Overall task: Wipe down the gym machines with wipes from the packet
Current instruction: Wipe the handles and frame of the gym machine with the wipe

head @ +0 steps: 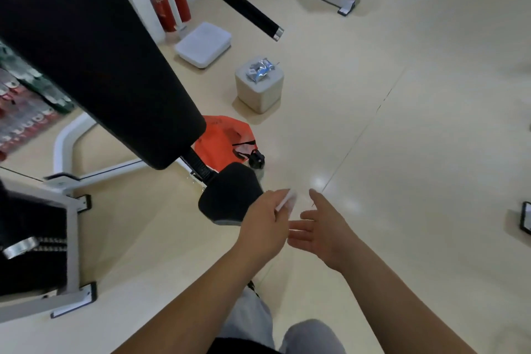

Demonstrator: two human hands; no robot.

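Left grip [264,224] pinching wipe [288,200], right grip [323,231] splayed

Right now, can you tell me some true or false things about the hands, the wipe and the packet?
1. The left hand pinches a white wipe. True.
2. The right hand grips the packet. False: the hand is open and holds nothing; the packet lies on the beige cube.
3. An orange bag lies on the floor. True.
4. The fire extinguishers are blue. False: they are red.
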